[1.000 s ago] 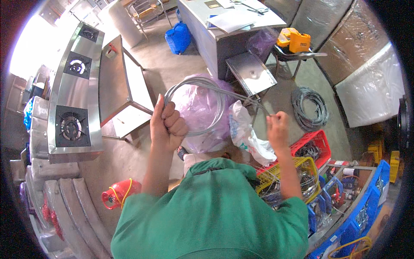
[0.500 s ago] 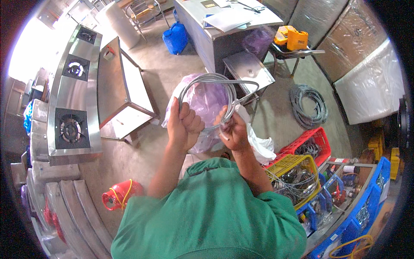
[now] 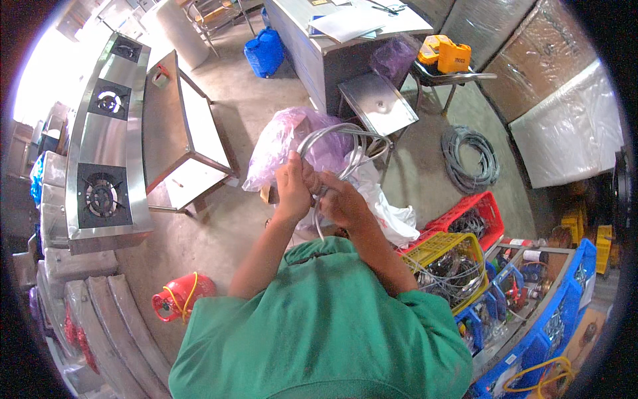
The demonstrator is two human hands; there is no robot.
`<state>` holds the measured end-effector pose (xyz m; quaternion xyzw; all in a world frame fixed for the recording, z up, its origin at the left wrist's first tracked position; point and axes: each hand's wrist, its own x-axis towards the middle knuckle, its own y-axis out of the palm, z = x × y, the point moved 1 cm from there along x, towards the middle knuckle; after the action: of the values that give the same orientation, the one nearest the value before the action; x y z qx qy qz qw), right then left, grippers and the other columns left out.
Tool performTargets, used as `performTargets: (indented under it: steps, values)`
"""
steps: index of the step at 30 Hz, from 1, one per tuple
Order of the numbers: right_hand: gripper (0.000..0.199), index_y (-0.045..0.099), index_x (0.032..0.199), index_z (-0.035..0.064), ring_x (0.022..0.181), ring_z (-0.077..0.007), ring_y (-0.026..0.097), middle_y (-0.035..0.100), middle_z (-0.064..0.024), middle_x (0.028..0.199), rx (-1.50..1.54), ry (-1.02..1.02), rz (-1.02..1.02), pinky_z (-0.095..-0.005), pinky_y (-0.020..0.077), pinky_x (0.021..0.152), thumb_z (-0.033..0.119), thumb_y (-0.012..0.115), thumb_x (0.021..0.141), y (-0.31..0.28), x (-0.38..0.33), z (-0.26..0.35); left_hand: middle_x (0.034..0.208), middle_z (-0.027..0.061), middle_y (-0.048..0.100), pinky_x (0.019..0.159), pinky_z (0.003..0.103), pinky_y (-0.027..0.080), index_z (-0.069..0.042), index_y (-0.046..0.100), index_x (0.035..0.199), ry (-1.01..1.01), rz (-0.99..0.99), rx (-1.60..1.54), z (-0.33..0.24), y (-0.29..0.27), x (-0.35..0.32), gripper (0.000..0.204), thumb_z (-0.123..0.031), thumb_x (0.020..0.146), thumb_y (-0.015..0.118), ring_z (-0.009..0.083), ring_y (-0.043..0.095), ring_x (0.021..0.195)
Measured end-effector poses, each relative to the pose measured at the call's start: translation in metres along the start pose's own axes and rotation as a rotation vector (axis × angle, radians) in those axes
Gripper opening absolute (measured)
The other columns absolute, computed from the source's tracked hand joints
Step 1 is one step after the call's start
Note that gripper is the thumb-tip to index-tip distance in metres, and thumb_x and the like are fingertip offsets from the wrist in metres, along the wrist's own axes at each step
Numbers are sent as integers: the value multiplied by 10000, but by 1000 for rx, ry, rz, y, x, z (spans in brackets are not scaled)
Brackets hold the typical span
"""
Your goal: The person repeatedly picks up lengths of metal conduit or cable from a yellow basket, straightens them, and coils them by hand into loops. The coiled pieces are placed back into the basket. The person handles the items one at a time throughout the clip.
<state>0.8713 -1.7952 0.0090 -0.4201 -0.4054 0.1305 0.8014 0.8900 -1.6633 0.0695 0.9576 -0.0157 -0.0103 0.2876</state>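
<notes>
A coil of grey cable (image 3: 359, 143) is held up in front of me, its loops rising above both hands. My left hand (image 3: 294, 186) is closed round the coil's left side. Close against it, my right hand (image 3: 342, 199) grips the cable at the bottom of the loops, its fingertips partly hidden. One pale cable end (image 3: 318, 223) hangs down between my wrists. Behind the coil sits a translucent purple plastic bag (image 3: 272, 149), with a white bag (image 3: 393, 216) to its right.
At left stand a steel gas stove (image 3: 106, 153) and a low table (image 3: 163, 126). A red gas cylinder (image 3: 179, 296) lies lower left. To the right are another cable coil (image 3: 446, 159), red (image 3: 495, 219) and yellow crates (image 3: 425, 247), and blue bins (image 3: 561, 319). A desk (image 3: 299, 46) stands ahead.
My hands have come together, the right one moving left toward the left one. The cable loops have narrowed and tilted right, and a loose end now hangs below my hands.
</notes>
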Motion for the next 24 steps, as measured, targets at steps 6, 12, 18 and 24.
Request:
performTargets:
  steps: [6, 12, 18, 24]
  values:
    - [210, 538, 1090, 124, 982, -226, 609, 616, -71, 1024, 386, 44, 24, -344, 517, 862, 196, 632, 915, -9, 3, 2, 546, -39, 297, 430, 261, 257, -108, 346, 624, 142, -6, 226, 5, -7, -4, 548, -441, 1060, 339, 81, 287, 458]
    - [375, 510, 1197, 101, 1009, -261, 610, 612, -101, 1087, 1422, 625, 17, -365, 512, 901, 167, 660, 860, 4, 11, 1, 538, -20, 328, 436, 268, 272, -106, 352, 628, 191, -88, 99, 6, -5, -1, 554, -456, 1057, 337, 94, 308, 455]
    - [294, 507, 1239, 110, 1010, -194, 602, 591, -59, 1109, 1963, 955, -147, -350, 507, 868, 138, 568, 952, 6, 14, 19, 516, -12, 334, 434, 284, 290, -103, 362, 603, 241, -102, 125, 10, -16, -1, 561, -432, 1057, 361, 99, 341, 449]
    - [377, 513, 1292, 87, 762, -134, 578, 596, -19, 938, 1986, 1053, 103, -300, 483, 655, 164, 595, 933, 0, 5, 17, 523, -14, 338, 438, 300, 289, -97, 379, 606, 405, -148, 572, 20, -22, -11, 551, -412, 1058, 371, 96, 331, 453]
